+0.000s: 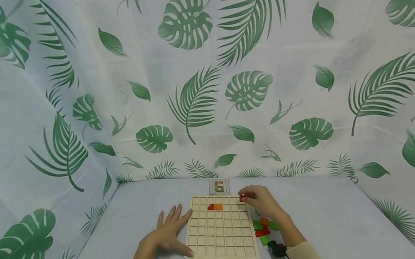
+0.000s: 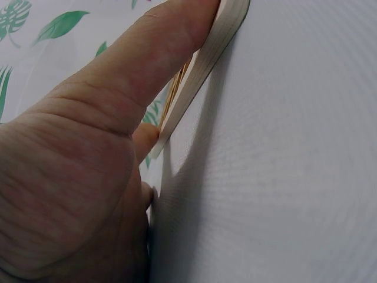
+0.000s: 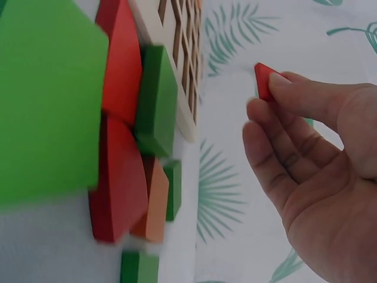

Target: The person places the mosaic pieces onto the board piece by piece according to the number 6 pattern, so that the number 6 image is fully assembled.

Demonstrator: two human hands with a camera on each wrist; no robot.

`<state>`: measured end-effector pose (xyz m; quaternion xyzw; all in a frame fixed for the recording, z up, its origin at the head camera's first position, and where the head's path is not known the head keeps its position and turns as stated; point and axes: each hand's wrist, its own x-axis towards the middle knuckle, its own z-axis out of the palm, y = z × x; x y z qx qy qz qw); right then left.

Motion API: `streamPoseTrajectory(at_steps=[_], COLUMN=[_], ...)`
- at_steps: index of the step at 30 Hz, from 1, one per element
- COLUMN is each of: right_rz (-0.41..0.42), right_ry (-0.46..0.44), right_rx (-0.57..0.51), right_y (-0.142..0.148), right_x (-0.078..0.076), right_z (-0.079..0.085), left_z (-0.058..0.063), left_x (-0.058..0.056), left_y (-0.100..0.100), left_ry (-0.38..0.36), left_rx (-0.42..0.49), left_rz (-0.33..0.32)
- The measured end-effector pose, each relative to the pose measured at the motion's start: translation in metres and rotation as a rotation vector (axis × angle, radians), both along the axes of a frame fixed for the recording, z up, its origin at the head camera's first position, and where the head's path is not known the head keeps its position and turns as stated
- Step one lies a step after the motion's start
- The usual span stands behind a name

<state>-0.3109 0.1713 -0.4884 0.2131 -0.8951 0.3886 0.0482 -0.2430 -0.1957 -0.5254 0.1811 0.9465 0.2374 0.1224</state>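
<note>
A wooden grid board (image 1: 219, 239) lies on the table. In its upper rows sit a red piece (image 1: 211, 207) with a rounded corner and, right beside it, an orange square tile (image 1: 218, 207). My left hand (image 1: 168, 233) is spread at the board's left edge, thumb on the lower left corner and a fingertip at the upper left side. Over the board's upper right corner, my right hand (image 1: 263, 202) pinches a red tile (image 3: 263, 82) between thumb and fingers. In the right wrist view that tile shows a pointed corner; the fingers hide the rest.
Loose green, red and orange tiles (image 1: 264, 240) lie in a cluster right of the board. Behind the board is a small gridded card (image 1: 219, 186) with a coloured figure like a 6. A leaf-printed cloth (image 1: 209, 153) hangs behind the table.
</note>
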Motion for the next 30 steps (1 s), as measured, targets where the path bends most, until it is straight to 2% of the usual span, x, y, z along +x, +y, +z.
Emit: streamPoseTrajectory(at_steps=[5, 14, 24, 30], right_rz=[0.020, 0.025, -0.081, -0.067], right_ry=[0.015, 0.044, -0.058, -0.073], right_rx=[-0.045, -0.038, -0.069, -0.121], right_y=[-0.010, -0.026, -0.039, -0.042], right_x=[0.000, 0.000, -0.002, -0.003], right_z=[-0.001, -0.004, -0.006, -0.008], left_z=[0.000, -0.002, -0.003, -0.003], left_x=[-0.001, -0.002, -0.002, -0.001], left_y=[-0.001, -0.002, -0.001, -0.002], left_ry=[-0.001, 0.005, 0.004, 0.006], left_rx=[-0.007, -0.008, 0.005, -0.005], left_rz=[0.002, 0.002, 0.006, 0.009])
